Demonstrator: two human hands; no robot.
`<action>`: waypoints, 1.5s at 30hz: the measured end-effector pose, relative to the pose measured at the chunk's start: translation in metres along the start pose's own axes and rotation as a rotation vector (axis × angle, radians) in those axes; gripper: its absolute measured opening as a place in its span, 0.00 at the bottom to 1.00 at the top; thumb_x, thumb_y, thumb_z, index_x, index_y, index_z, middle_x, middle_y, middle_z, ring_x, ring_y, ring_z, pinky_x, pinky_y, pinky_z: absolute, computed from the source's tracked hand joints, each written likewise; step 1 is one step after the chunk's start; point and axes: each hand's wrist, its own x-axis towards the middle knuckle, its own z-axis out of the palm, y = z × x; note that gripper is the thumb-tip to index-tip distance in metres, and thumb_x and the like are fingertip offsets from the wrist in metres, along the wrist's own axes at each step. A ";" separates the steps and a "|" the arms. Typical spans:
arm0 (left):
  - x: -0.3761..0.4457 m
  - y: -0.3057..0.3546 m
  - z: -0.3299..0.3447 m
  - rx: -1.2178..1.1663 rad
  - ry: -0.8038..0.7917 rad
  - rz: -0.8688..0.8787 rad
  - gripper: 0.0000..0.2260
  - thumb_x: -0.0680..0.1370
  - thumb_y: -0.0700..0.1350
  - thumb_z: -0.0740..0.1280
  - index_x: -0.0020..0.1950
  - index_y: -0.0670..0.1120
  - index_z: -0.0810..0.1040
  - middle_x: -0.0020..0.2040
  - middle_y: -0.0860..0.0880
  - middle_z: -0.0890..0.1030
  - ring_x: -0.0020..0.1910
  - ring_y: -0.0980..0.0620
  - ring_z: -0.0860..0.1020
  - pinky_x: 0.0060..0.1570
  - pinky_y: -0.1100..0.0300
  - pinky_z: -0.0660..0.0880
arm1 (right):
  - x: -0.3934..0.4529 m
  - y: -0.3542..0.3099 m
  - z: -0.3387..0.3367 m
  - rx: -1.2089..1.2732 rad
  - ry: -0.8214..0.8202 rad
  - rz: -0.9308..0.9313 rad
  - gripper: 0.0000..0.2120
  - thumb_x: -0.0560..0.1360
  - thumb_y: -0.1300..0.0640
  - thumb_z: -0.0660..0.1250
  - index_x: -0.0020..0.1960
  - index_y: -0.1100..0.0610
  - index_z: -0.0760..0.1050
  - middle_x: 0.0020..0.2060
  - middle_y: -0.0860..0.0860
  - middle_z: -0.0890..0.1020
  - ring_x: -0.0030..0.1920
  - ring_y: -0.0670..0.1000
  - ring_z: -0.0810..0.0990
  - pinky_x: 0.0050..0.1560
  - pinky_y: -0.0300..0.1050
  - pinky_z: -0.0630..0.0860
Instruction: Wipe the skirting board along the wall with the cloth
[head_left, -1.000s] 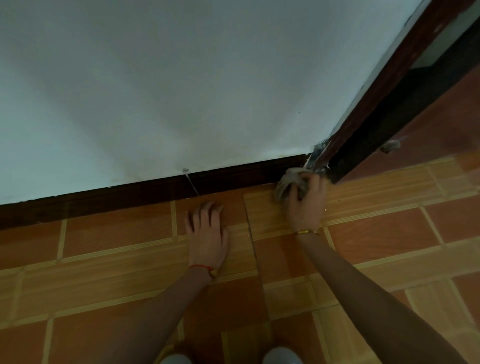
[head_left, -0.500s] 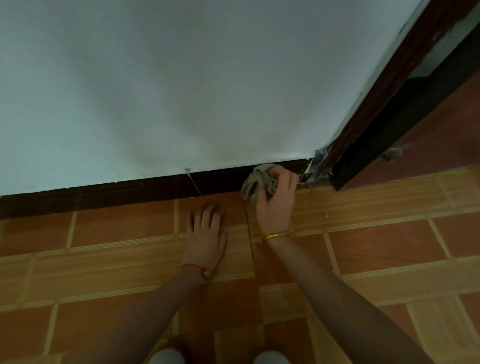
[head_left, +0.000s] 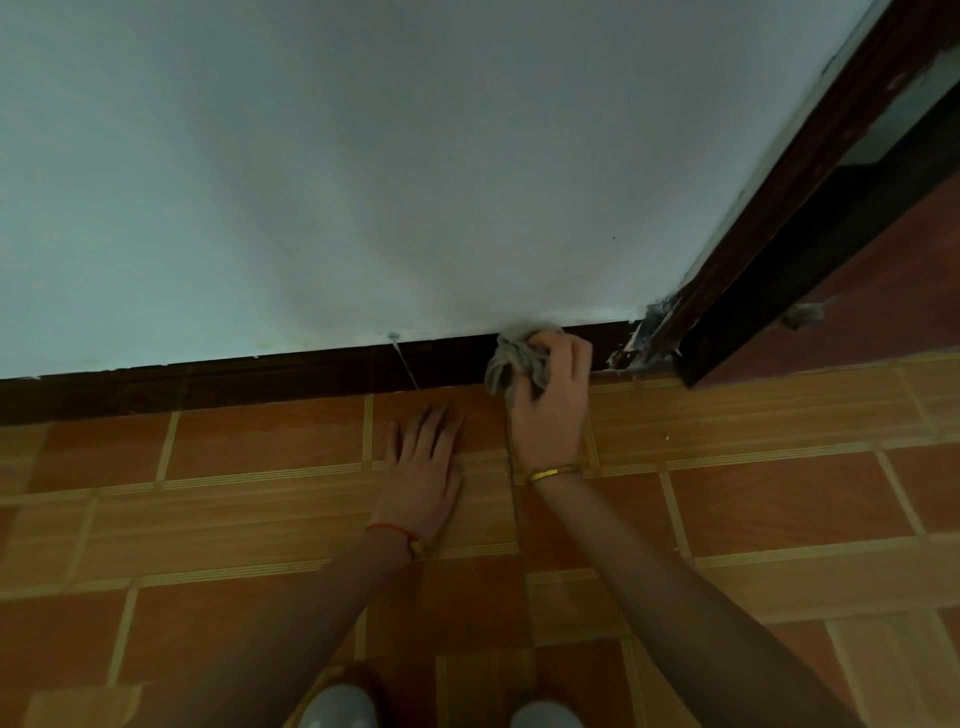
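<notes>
The right hand (head_left: 545, 410) has the wall (head_left: 415, 182) in front and the door frame (head_left: 779, 234) close on its right. The left hand (head_left: 423, 467) lies flat on the floor (head_left: 234, 519) just beside it. Farther left, the skirting board (head_left: 208, 384) runs open

The right hand (head_left: 549, 405) covers much of the bunched cloth (head_left: 511, 361), and the cloth in turn hides the stretch of skirting board (head_left: 260, 382) behind it, so the contact there can't be made out. Skirting board runs off the left edge. Door frame (head_left: 810, 208) is cut by the top and right edges. Two pale shoe tips (head_left: 340, 706) are clipped at the bottom edge. A fuzzy grey clump (head_left: 804, 314) past the frame is too blurred to identify.
</notes>
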 end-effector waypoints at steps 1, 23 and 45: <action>0.000 -0.001 0.000 0.003 -0.008 0.008 0.26 0.80 0.51 0.52 0.78 0.45 0.64 0.75 0.44 0.68 0.74 0.41 0.65 0.71 0.33 0.62 | 0.002 0.004 -0.004 -0.009 0.028 0.031 0.12 0.72 0.70 0.66 0.54 0.60 0.73 0.56 0.53 0.69 0.52 0.51 0.74 0.51 0.35 0.75; -0.017 0.013 0.005 -0.052 0.087 -0.157 0.23 0.79 0.49 0.52 0.74 0.45 0.67 0.73 0.42 0.69 0.74 0.40 0.65 0.72 0.35 0.61 | 0.021 0.067 -0.054 -0.169 0.122 0.288 0.15 0.70 0.72 0.64 0.54 0.62 0.69 0.57 0.61 0.68 0.56 0.58 0.73 0.56 0.52 0.77; -0.042 -0.050 0.001 -0.053 0.253 -0.371 0.23 0.79 0.48 0.53 0.73 0.44 0.69 0.72 0.41 0.69 0.72 0.40 0.66 0.73 0.35 0.58 | -0.030 -0.031 0.060 -0.016 -0.282 -0.053 0.13 0.71 0.67 0.68 0.53 0.58 0.72 0.53 0.53 0.69 0.49 0.51 0.74 0.48 0.44 0.76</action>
